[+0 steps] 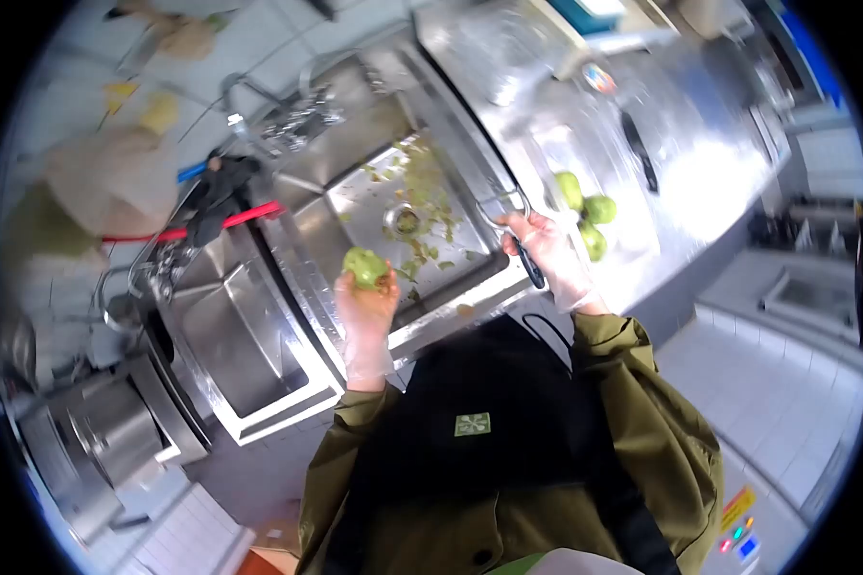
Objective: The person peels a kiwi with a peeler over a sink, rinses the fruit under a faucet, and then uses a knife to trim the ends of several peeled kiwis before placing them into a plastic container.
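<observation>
Over the near left part of the metal sink (355, 206), my gloved left hand (366, 311) is closed round a pale green, round fruit or vegetable (364, 266). My gloved right hand (544, 251), at the sink's right edge, grips a peeler (530, 264) by its black handle, with the metal head pointing away from me. Green peelings (422, 196) lie scattered over the sink floor and around the drain (406, 220). Just right of my right hand, several green fruits or vegetables (599, 209) sit together in a clear tray (631, 240).
A black-handled knife (638, 149) lies on the steel counter (700, 177) to the right. Left of the sink are a second basin (230, 331), a red-handled tool (249, 215) and black cloth (222, 187). Faucets (244, 105) stand at the back wall.
</observation>
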{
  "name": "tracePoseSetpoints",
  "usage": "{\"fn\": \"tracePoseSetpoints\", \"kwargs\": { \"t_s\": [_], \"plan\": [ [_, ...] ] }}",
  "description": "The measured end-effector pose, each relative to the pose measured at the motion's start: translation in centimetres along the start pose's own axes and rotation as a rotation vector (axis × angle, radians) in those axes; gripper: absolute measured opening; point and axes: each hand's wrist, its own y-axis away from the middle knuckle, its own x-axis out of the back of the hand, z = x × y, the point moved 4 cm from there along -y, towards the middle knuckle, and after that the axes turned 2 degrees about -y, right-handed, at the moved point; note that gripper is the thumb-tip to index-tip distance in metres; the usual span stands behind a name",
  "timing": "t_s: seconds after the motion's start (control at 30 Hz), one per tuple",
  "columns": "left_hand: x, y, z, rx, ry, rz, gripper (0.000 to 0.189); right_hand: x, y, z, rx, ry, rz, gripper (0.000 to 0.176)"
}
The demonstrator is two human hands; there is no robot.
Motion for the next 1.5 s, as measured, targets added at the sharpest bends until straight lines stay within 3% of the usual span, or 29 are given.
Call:
{"fn": "tracePoseSetpoints", "kwargs": {
  "t_s": [0.03, 0.1, 0.17, 0.3, 0.37, 0.43, 0.57, 0.7, 0.73, 0.83, 0.93, 1.07, 1.2, 1.3, 1.4, 1.5],
  "plan": [
    [0.1, 0.1, 0.3, -0.009, 0.022, -0.012, 0.041, -1.0, -3.3, 1.7, -0.001, 0.055, -0.017, 0.027],
    [0.6, 0.4, 0.5, -0.068, 0.008, 0.042, 0.042, -5.1, -5.8, -3.0, 0.268, 0.312, -0.061, 0.029],
    [0.2, 1.4, 0.9, -0.153, -0.004, 0.101, 0.043, -9.6, -11.8, -6.0, 0.699, 0.794, -0.041, 0.031],
    [3.5, 2.2, 1.3, -0.218, -0.087, 0.055, 0.041, -18.6, -22.2, -10.8, 1.125, 1.023, 0.073, 0.025],
    [5.1, 2.9, 1.3, -0.232, -0.072, 0.128, 0.04, -21.8, -27.3, -11.7, 1.182, 1.172, 0.166, 0.024],
    [5.9, 3.8, 1.7, -0.268, -0.086, 0.238, 0.04, -23.8, -29.9, -13.5, 0.803, 1.444, 0.012, 0.035],
    [8.7, 4.9, 1.3, -0.254, 0.04, 0.346, 0.041, -24.3, -34.6, -11.3, 0.6, 1.285, -0.067, 0.031],
    [9.5, 5.3, 1.1, -0.306, 0.113, 0.344, 0.048, -24.9, -27.1, -11.2, 0.823, 1.651, 0.036, 0.031],
    [9.6, 5.1, 1.2, -0.299, 0.128, 0.315, 0.048, -25.3, -26.1, -11.5, 0.619, 1.498, -0.061, 0.033],
    [9.2, 4.7, 1.5, -0.307, 0.132, 0.319, 0.045, -27.0, -22.0, -9.5, 0.58, 1.418, -0.33, 0.037],
    [8.1, 4.9, 2.5, -0.305, 0.12, 0.33, 0.045, -27.1, -24.3, -3.7, 0.044, 0.831, -0.539, 0.041],
    [8.1, 5.3, 2.7, -0.351, 0.109, 0.297, 0.046, -25.7, -21.5, -4.6, 0.036, 0.753, -0.398, 0.036],
    [9.4, 5.2, 2.3, -0.315, 0.123, 0.313, 0.046, -24.3, -20.0, -6.5, 0.309, 0.91, -0.335, 0.034],
    [10.1, 5.2, 2.1, -0.3, 0.166, 0.345, 0.044, -24.1, -18.2, -8.7, 0.354, 1.095, -0.302, 0.043],
    [10.3, 5.3, 2.2, -0.285, 0.16, 0.362, 0.043, -23.8, -18.2, -8.5, 0.373, 1.058, -0.356, 0.041],
    [9.8, 5.7, 2.6, -0.293, 0.14, 0.346, 0.043, -24.0, -20.1, -6.7, 0.584, 1.087, -0.321, 0.039]
  ]
}}
